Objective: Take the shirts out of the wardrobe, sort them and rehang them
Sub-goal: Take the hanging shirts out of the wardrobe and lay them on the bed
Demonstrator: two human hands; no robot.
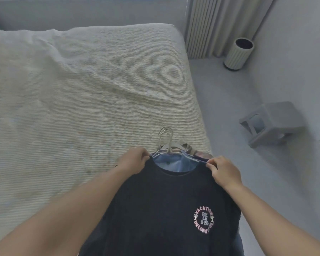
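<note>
Your left hand (135, 159) and right hand (224, 170) each pinch a shoulder of the dark shirt (166, 209), which hangs over the bed's (72, 93) near right corner, hangers (167, 143) hooked away from you.

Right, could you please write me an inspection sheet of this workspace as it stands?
Surface: bed with a ribbed pale cover, lightly rumpled.
Job's things: dark T-shirt with a round chest print on top of a bunch; a light blue shirt under it; white hangers with hooks lying on the bed.
Clutter: nothing seen on the bed.
Grippers: left hand and right hand each pinch a shoulder of the dark T-shirt.
Cables: nothing seen.
Surroundings: ribbed bin by the curtain; grey stool tipped on its side on the floor.
</note>
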